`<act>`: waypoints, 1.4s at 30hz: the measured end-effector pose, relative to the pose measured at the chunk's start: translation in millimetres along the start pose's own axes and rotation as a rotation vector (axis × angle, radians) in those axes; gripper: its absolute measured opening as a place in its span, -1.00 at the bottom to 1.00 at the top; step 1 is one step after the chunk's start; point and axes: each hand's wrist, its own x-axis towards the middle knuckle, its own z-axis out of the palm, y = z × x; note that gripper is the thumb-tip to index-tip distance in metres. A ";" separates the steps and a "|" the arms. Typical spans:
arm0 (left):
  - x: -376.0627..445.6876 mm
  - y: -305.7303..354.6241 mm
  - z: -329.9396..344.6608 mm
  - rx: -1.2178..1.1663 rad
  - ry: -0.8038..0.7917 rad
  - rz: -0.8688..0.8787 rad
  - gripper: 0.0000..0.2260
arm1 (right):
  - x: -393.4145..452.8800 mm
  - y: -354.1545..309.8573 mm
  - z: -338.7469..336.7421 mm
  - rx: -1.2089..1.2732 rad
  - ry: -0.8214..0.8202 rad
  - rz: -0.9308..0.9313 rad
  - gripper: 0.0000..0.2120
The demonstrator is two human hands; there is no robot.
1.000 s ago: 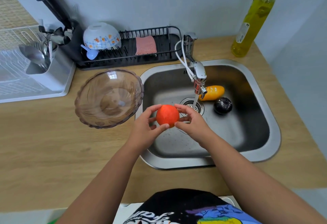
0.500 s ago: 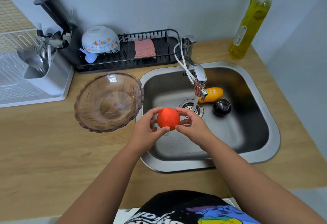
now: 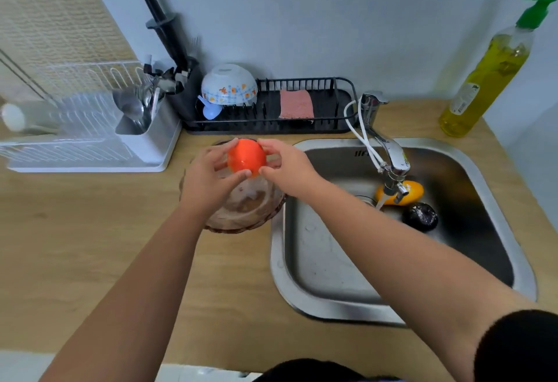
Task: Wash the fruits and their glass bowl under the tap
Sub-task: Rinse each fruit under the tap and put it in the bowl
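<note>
A round orange-red fruit (image 3: 246, 157) is held between both hands above the brown-tinted glass bowl (image 3: 250, 215), which stands on the wooden counter left of the sink. My left hand (image 3: 208, 179) grips the fruit from the left, my right hand (image 3: 287, 167) from the right. Much of the bowl is hidden under my hands. In the steel sink (image 3: 317, 276) lie a yellow fruit (image 3: 412, 191) and a dark purple fruit (image 3: 421, 215), near the drain. Water runs from the tap (image 3: 392, 158).
A black dish rack (image 3: 332, 122) with an upturned patterned bowl (image 3: 229, 84) and a pink cloth (image 3: 296, 104) stands behind. A white rack (image 3: 145, 152) with cutlery is at the left. A soap bottle (image 3: 483, 79) stands at the back right.
Both hands carried the orange-red fruit left, from over the sink by the water stream to above the glass bowl. The camera view shifted left.
</note>
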 end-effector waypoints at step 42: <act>-33.0 69.8 260.2 -0.649 -0.353 -0.648 -0.76 | -160.0 190.0 -120.4 0.243 0.623 0.814 -0.53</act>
